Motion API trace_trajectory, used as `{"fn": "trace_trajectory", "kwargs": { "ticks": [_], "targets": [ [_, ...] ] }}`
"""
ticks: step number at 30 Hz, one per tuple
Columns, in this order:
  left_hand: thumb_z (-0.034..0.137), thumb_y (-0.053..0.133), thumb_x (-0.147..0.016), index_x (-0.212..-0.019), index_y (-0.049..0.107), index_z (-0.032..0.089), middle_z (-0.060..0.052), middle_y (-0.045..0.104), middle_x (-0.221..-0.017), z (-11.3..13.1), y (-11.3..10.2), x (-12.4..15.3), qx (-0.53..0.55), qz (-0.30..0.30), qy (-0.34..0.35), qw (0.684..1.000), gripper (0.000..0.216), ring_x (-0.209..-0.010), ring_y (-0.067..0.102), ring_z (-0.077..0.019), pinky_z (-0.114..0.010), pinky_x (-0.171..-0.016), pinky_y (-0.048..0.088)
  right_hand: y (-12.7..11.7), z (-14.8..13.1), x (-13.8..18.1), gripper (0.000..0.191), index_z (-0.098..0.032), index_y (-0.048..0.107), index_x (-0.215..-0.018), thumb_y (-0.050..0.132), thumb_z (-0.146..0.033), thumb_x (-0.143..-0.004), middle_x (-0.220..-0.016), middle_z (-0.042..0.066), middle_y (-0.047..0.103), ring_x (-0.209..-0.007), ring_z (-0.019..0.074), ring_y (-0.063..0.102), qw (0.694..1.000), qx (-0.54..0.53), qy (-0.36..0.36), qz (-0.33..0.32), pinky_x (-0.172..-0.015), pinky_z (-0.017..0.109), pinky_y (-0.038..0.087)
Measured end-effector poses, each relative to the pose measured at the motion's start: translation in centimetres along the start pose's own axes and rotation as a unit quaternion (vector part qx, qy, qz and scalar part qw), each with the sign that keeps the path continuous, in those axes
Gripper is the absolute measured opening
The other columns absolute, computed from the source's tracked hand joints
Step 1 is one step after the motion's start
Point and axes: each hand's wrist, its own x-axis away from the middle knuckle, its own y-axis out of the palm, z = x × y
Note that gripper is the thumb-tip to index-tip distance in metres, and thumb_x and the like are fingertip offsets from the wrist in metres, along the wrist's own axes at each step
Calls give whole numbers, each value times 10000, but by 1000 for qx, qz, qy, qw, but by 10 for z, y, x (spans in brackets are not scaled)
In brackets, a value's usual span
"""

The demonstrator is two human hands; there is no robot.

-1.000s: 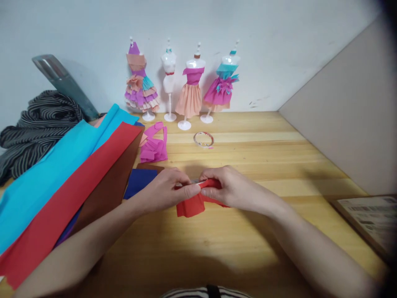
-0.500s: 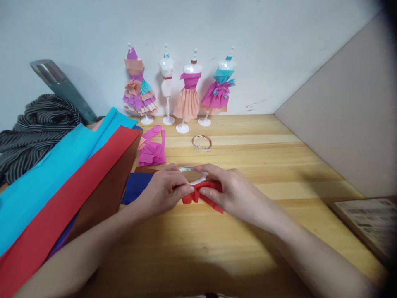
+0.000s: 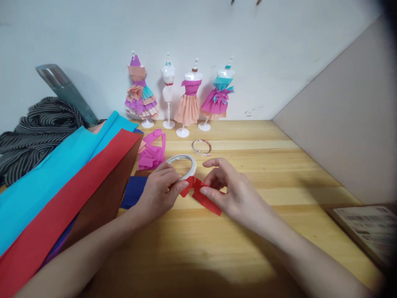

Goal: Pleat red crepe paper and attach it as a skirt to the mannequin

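My left hand [image 3: 159, 192] is closed on a white roll of tape [image 3: 192, 166], which it holds tilted above the table. Its thumb presses against one end of a small piece of red crepe paper [image 3: 205, 198] at the roll's near edge. My right hand [image 3: 232, 186] pinches the other part of that paper between thumb and curled fingers, with the index finger raised. A narrow gap or fold shows in the red paper between the two thumbs; I cannot tell if it is torn there. The fingers under the roll are hidden.
Several small mannequins [image 3: 187, 107], most in crepe-paper dresses, stand along the wall. A thin clear ring [image 3: 201, 147] and pink paper scraps [image 3: 151, 155] lie before them. Cyan paper [image 3: 56, 165], red paper [image 3: 77, 186] and striped cloth [image 3: 46, 124] fill the left. A labelled box [image 3: 366, 227] sits right.
The tape roll has moved left and up with my left hand. My right hand has drawn slightly away from it, its index finger now off the roll.
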Motion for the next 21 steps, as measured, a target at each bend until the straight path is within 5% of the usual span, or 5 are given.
{"fn": "trace_trajectory", "kwargs": {
  "ticks": [6,10,21],
  "targets": [
    [273,521,-961,-639,570,161,-14,558,-618,3,0,1,16,-18,-4,1000,345,-682,510,-158,-258,-654,420,7,2,0,100,-215,506,-848,593,-263,-838,-639,-51,518,-539,113,486,1000,-13,-4,9,-517,249,385],
    [302,484,-981,-660,579,159,-21,581,-648,5,-1,1,17,-39,-6,999,363,-684,513,-155,-258,-661,426,8,1,-1,156,-203,480,-691,524,-166,-836,-603,-48,471,-542,100,418,998,24,-45,31,-522,241,353],
    [397,427,-1000,-645,569,157,-21,560,-630,6,0,0,-1,-30,31,999,451,-698,511,-154,-237,-648,428,8,-3,2,109,-193,521,-721,502,-127,-807,-596,-45,497,-507,94,412,999,-15,-38,25,-472,222,342]
  ]
}}
